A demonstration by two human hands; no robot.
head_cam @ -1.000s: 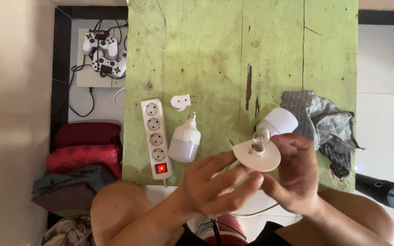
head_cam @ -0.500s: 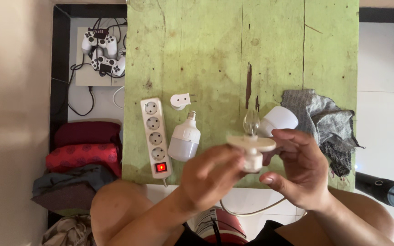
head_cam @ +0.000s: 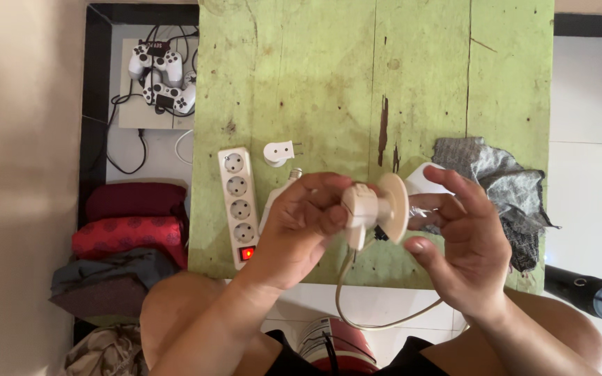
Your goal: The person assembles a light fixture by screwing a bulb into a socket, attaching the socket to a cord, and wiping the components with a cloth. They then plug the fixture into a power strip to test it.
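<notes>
- Lamp socket (head_cam: 374, 209), cream-coloured with a round flange, sits sideways between both hands just above the near edge of the green table (head_cam: 329, 76), its pale cord (head_cam: 357, 306) looping down toward 6 o'clock.
- The left hand (head_cam: 294, 233) is closed on the socket's barrel end, thumb and fingers wrapped round it.
- The right hand (head_cam: 465, 244) curls around a clear bulb (head_cam: 423, 212) on the flange's far side, at 3 o'clock from the socket; fingers are bent about it, the grip loose-looking.
- A white power strip (head_cam: 238, 205) with a lit red switch lies at 9 o'clock of the left hand.
- A small white plug adapter (head_cam: 279, 152) lies at 11 o'clock.
- A grey cloth (head_cam: 503, 188) lies at 2 o'clock of the right hand.
</notes>
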